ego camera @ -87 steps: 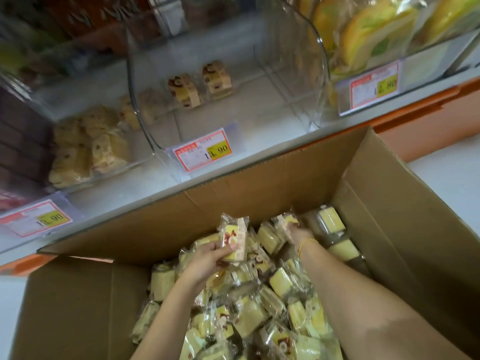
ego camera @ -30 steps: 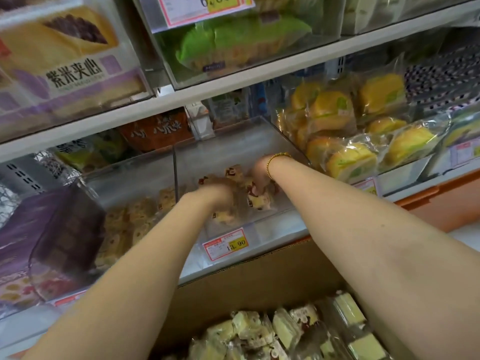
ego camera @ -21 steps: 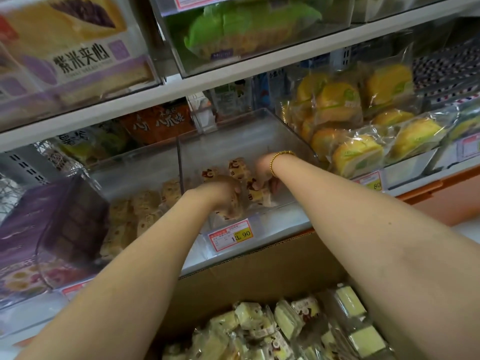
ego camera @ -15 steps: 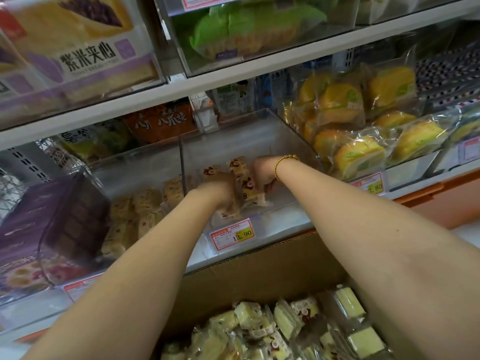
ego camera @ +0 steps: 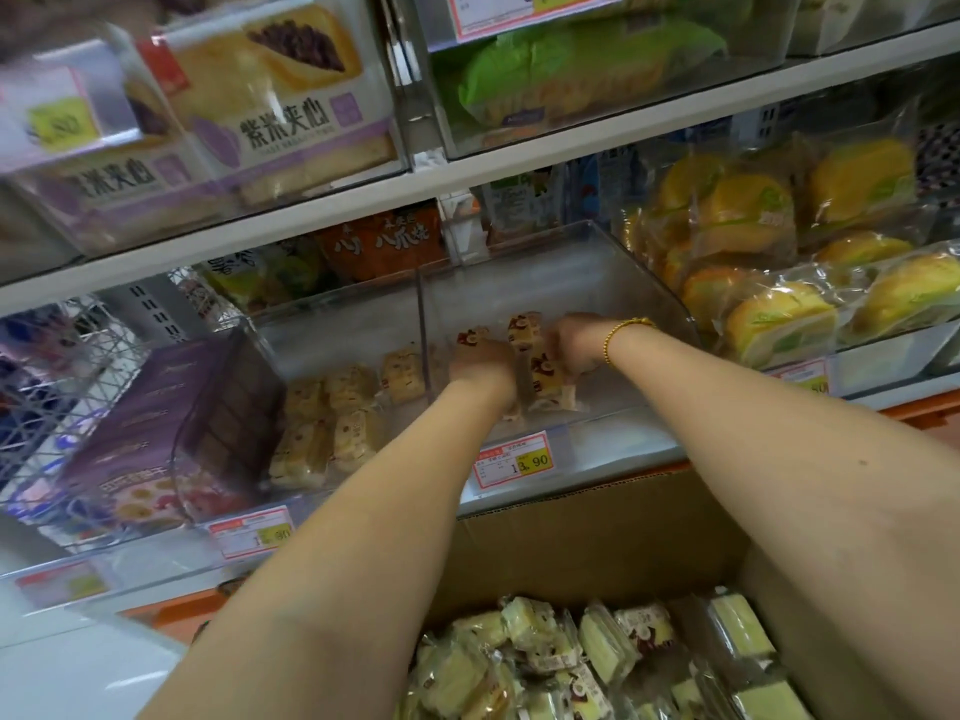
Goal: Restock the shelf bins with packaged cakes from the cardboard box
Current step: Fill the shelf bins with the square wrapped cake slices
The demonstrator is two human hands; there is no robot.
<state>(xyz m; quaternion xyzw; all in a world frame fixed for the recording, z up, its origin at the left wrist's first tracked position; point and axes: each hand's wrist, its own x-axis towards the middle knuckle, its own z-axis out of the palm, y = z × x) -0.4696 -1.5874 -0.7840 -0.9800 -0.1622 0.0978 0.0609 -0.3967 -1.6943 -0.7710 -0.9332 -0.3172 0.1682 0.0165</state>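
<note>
**Both hands in the middle bin**

The left hand (ego camera: 480,363) and right hand (ego camera: 576,345) reach into the clear bin (ego camera: 571,272), flanking a few cakes (ego camera: 543,374) near its front. Both sit against the cakes. Their fingers are hidden behind the hands, so I cannot tell their state. Below, the box (ego camera: 597,532) holds more packs (ego camera: 545,662).

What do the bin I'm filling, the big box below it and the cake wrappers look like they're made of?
Shelf bin: clear, glossy rigid plastic, perhaps acrylic; cakes show through its walls.
Cardboard box: matte brown cardboard, likely corrugated.
Cake wrappers: thin clear plastic film, shiny and crinkled.
</note>
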